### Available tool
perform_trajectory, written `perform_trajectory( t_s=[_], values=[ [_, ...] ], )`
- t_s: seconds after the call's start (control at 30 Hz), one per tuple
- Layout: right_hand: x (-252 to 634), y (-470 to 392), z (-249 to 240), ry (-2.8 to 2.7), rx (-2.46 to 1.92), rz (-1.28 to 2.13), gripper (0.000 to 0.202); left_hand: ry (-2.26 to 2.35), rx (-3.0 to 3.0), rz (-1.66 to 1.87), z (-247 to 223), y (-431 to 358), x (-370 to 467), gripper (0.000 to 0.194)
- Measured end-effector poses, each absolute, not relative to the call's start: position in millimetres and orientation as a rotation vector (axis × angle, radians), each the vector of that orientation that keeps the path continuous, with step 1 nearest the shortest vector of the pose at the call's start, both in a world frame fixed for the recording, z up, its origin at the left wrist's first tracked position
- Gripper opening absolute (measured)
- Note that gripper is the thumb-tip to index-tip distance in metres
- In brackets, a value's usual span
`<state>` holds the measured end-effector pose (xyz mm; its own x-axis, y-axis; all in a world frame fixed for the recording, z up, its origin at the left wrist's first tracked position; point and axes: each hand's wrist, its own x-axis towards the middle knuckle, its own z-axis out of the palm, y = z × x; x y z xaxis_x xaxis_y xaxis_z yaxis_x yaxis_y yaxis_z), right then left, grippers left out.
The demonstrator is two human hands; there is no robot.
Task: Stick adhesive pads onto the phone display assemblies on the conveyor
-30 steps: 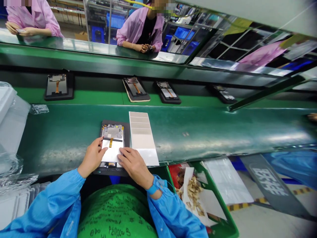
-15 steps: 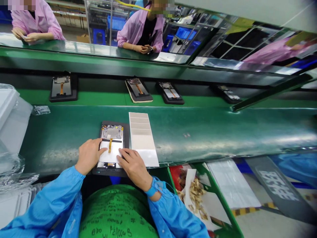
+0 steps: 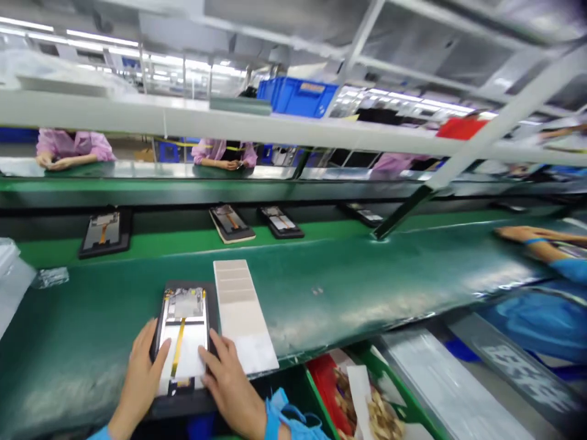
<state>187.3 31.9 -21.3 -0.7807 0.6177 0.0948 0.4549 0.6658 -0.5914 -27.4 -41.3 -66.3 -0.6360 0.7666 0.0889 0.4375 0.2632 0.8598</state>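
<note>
Between our two hands lies an opened tablet (image 3: 195, 336), face up with its insides bare, on a black tray (image 3: 212, 305) that rests on the green tabletop (image 3: 101, 342). Our left hand (image 3: 143, 366) sits along its left side, thumb laid over the white panel and fingers at the outer edge; we cannot tell whether they grip or merely steady it. Our right hand (image 3: 229, 379) is loosely spread, not clenched, its fingertips resting on the panel near the tablet's right edge. An orange strip (image 3: 178, 348) runs lengthwise between the hands, and the circuit board (image 3: 184, 304) lies beyond both.

Just ahead of our right hand, close beside the tray, a white sheet of labels (image 3: 241, 318) slants across the tabletop. To the right of that hand and lower down, a green bin (image 3: 415, 404) holds tan scraps and a white strip. Well to the left of our left hand and farther off, we see a clear plastic packet (image 3: 51, 277) near some white wrapped trays (image 3: 11, 278).

Farther ahead of both hands, more opened tablets (image 3: 232, 223) lie along a green belt (image 3: 316, 229). Far to the right of our right hand, a co-worker's hand (image 3: 520, 234) rests on the tabletop, a blue band at the wrist.
</note>
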Motion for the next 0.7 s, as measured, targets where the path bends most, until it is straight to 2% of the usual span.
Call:
perform_trajectory(
  t_s=[0.17,0.23,0.37,0.53,0.7],
  values=[
    [224.6,80.6,17.0,-2.576,-0.828,1.041,0.064,1.867,0.703,1.488,-38.0,-4.1,-43.3,0.073],
    [248.9,124.6,34.9,-2.564,-0.888,0.980,0.063,1.929,0.662,1.479,-20.4,40.7,-67.3,0.071],
    [285.1,246.3,50.8,-2.524,-1.133,0.718,0.047,2.205,0.694,1.390,12.9,158.8,-125.5,0.064],
    [273.9,390.9,28.1,-2.406,-1.435,0.583,0.045,2.409,0.783,1.269,37.7,263.7,-167.3,0.058],
    [237.3,486.9,-6.7,-2.307,-1.553,0.572,0.041,2.444,1.110,1.136,26.3,340.5,-112.4,0.052]
  ],
)
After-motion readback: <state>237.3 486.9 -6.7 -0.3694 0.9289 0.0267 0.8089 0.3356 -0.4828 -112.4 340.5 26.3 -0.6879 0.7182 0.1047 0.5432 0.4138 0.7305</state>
